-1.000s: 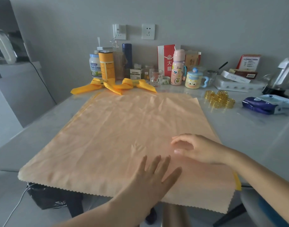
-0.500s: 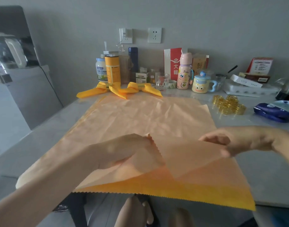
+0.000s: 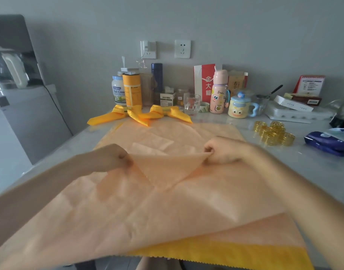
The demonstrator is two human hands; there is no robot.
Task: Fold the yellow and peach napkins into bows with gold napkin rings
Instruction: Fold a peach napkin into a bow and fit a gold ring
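Farther forward now, the peach napkin (image 3: pixel 167 207) is folding over itself atop a yellow napkin (image 3: pixel 235 252), with the left hand (image 3: pixel 110 158) and right hand (image 3: pixel 223 151) each pinching its lifted edge. Two yellow bows (image 3: pixel 140 114) are sitting finished behind, and the gold napkin rings (image 3: pixel 272 132) are waiting unused.

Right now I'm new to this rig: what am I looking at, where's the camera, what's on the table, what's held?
There is no machine here: a person works with two bare hands. The pictures come from one camera worn on the head, looking forward and down. The left hand and right hand each pinch the top peach napkin, lifting part of it off the table. A yellow napkin shows under its near edge. Farther back lie two finished yellow bows, and to the right is a cluster of gold napkin rings. Bottles, jars and cups line the wall.
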